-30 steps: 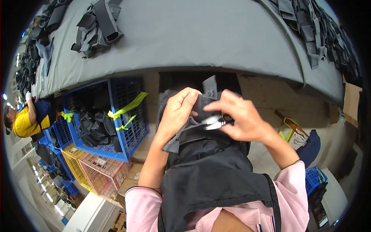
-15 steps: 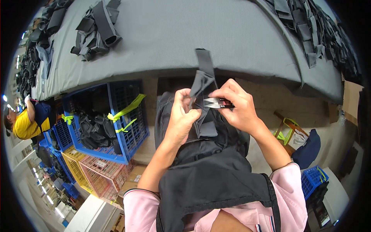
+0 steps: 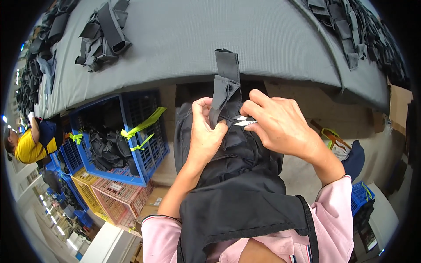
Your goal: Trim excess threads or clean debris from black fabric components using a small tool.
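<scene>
My left hand (image 3: pixel 205 131) pinches a dark grey sewn fabric strap piece (image 3: pixel 227 65), whose far end rests over the edge of the padded grey table. From the right, my right hand (image 3: pixel 280 125) is closed round a small pair of thread snips (image 3: pixel 242 121). Their pale blades point left and meet the fabric close to my left thumb. Whether the blades have closed on a thread is too small to make out. Below both hands, a black apron (image 3: pixel 245 206) covers my lap.
The grey table (image 3: pixel 175 39) bears a pile of grey fabric pieces (image 3: pixel 103 37) at left and a larger heap (image 3: pixel 351 33) at right. A blue crate (image 3: pixel 142 168) of black items stands left, beside a pink crate (image 3: pixel 125 193). Far left is a person in yellow (image 3: pixel 30 144).
The snips and my right hand have turned, the wrist swinging outward and the blades coming nearer my left thumb. The strap piece has straightened and shifted slightly left and farther onto the table.
</scene>
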The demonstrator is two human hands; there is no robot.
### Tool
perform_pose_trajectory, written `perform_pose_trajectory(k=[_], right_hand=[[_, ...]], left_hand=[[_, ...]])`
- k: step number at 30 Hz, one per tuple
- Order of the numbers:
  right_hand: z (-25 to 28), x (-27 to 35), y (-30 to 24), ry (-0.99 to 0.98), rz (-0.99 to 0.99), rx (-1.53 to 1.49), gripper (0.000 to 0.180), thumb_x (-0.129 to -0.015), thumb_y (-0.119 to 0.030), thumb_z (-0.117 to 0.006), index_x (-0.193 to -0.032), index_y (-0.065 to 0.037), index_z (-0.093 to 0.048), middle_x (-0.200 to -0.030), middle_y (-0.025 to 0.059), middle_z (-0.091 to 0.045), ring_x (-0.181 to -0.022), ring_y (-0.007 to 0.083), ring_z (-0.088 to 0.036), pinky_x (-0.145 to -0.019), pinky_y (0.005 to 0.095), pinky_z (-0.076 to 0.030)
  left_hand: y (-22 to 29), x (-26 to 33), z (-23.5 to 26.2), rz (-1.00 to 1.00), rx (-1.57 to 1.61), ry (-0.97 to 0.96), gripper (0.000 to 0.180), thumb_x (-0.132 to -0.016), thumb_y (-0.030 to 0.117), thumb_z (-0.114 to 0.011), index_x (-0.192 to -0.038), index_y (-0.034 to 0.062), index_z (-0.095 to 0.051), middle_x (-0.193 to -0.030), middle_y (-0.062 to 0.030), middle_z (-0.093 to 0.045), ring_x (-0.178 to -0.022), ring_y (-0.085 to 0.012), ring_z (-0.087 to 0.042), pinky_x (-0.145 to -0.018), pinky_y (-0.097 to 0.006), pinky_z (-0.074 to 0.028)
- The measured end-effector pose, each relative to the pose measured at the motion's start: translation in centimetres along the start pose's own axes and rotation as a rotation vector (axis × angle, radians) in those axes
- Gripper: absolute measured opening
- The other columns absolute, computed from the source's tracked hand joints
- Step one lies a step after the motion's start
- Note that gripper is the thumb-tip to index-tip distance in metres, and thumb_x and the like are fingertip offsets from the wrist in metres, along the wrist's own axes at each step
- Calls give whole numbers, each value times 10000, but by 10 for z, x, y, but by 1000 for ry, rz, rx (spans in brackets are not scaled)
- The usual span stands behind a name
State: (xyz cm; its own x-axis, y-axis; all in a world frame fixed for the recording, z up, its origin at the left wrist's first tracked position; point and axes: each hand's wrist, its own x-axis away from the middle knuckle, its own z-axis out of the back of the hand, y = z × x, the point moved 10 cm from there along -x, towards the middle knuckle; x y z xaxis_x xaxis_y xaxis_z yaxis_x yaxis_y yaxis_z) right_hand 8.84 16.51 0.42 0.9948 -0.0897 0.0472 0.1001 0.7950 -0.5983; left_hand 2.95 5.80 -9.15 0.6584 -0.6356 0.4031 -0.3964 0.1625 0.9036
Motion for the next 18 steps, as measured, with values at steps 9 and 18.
perform_pose_trajectory(k=[9,18], right_hand=[[-1,-8,3,-47,144,-44,294,-617,-83,-731,-839,-79,-540,-818,56,-480,-634,257,-541,-541,373,-406],[4,1,-1,14,147,-13,247,-669,-80,-712,-843,-60,-537,-814,68,-512,-606,277,-573,-519,368,-428]], left_hand=[[1,1,-9,123,144,-71,511,-710,-84,-501,-1186,15,-345,-1112,-101,-472,-1038,-144,-473,-887,-262,-396],[0,1,-7,98,143,0,510,-737,-81,-518,-1217,21,-379,-1125,-69,-496,-1020,-115,-482,-872,-244,-406]])
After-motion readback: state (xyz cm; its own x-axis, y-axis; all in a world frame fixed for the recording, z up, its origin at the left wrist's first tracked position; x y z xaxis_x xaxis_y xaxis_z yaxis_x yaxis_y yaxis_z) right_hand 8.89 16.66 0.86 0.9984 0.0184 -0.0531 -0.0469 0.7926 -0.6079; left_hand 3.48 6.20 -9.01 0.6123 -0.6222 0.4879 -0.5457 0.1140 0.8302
